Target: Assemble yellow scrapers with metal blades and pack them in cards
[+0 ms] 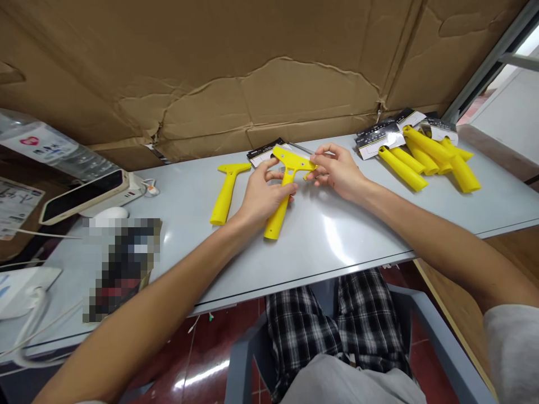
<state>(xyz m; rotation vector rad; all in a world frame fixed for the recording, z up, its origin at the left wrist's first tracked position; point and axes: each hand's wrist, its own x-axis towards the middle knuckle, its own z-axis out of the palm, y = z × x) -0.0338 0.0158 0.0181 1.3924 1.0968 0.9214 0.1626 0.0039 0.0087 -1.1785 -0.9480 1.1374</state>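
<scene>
My left hand (269,193) is closed around the neck of a yellow T-shaped scraper (277,220), which is tilted over the table with its wide head away from me. At the right end of that head, my right hand (334,171) pinches with thumb and fingertips; a small yellow bit shows below them. Left of my left hand, a second yellow scraper (227,193) lies on the table. Behind the held scraper is a black-and-white printed card (266,151), partly covered. A thin grey strip (301,148) shows just beyond the head.
Several yellow scrapers with printed cards (415,154) are piled at the right back. On the left are a phone (84,193) on a white stand, a white mouse (110,216), a blurred-out item and cables. Cardboard (269,101) walls the back of the grey table (337,224).
</scene>
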